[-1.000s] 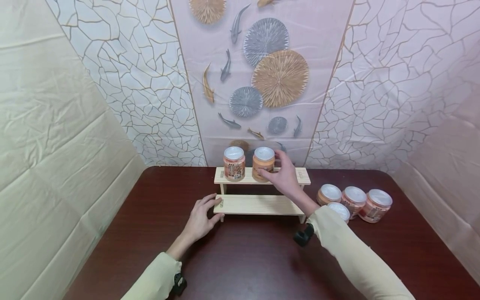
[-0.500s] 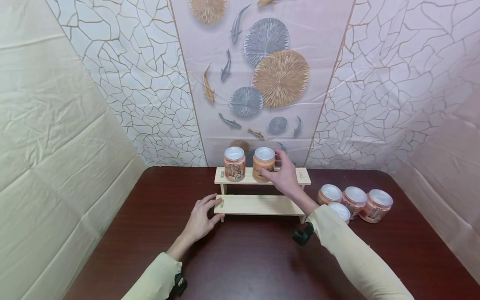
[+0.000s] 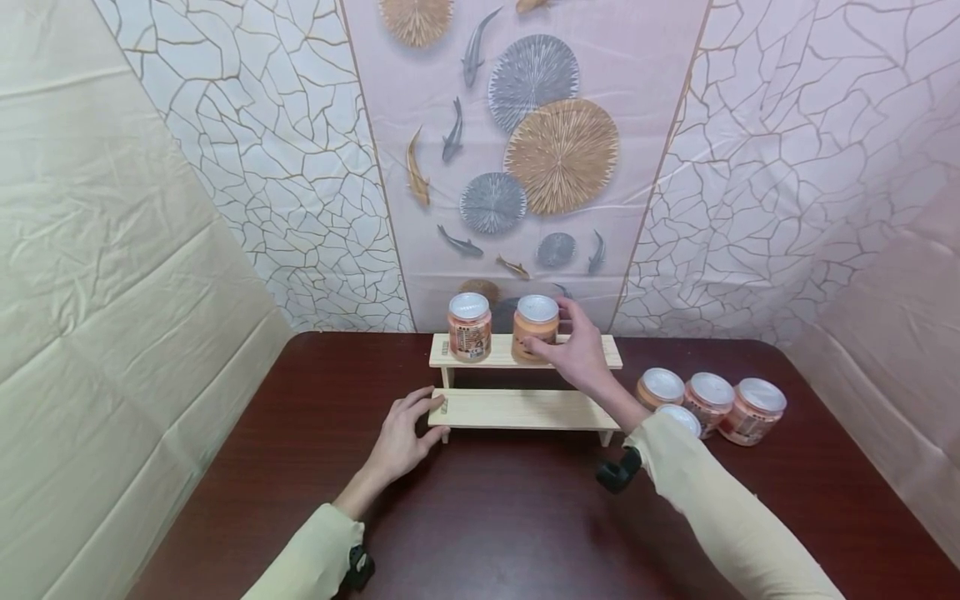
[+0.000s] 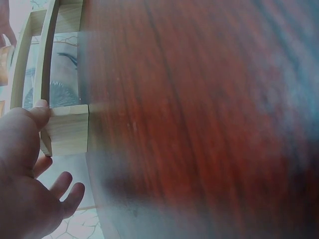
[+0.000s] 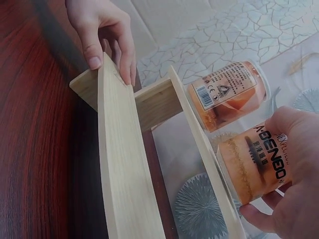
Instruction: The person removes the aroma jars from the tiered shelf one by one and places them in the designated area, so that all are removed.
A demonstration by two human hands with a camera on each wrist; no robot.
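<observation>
Shifted slightly toward the right end of the upper shelf [image 3: 501, 357]: held jar [image 3: 534, 327] and right hand [image 3: 581, 352] | left hand [image 3: 401, 437] pinching the left end of the lower shelf [image 3: 517, 408] | four jars [image 3: 709, 393] near the far right corner of the tabletop [image 3: 502, 517] | right hand clamped on held jar, upright, right of other jar [image 3: 469, 332]

Pale cream long sleeves [image 3: 712, 508], chunky black wrist-worn devices [image 3: 619, 472], bare hands [image 3: 399, 440]

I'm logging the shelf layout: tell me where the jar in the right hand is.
In the head view, the held jar is on or just above the upper shelf, right of the other jar there, gripped by the right hand.
</observation>
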